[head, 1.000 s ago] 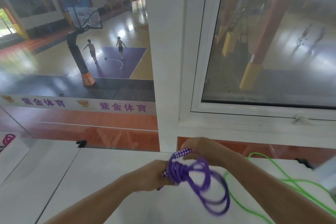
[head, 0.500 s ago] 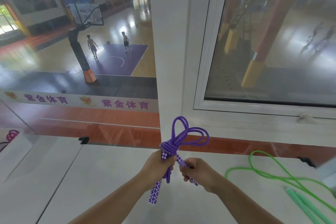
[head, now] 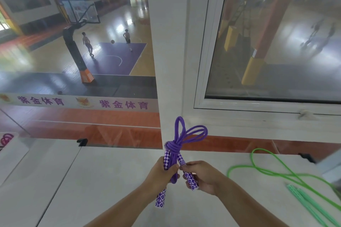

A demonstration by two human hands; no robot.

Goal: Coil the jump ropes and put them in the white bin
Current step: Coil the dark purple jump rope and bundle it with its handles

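Observation:
A purple jump rope [head: 184, 134] is bundled upright above the white table [head: 92, 180], its loops sticking up and several turns wound tight around the middle. My left hand [head: 162, 175] grips one purple-and-white patterned handle together with the rope strands. My right hand [head: 201, 175] holds the other patterned handle beside it. A green jump rope [head: 276, 171] lies loose on the table at the right, its green handles [head: 302, 199] near the right edge. The white bin [head: 11, 151] stands at the far left, holding a pink rope [head: 6, 138].
A white window frame [head: 184, 79] and pillar rise right behind the table, with glass looking down on a gym court. A grey-white object [head: 330, 167] sits at the right edge. Black clips [head: 82, 142] hold the glass at the table's back edge.
The purple rope went from a swinging loose coil to an upright wrapped bundle. My hands now hold the two handles close together below the wraps, almost still since half a second ago.

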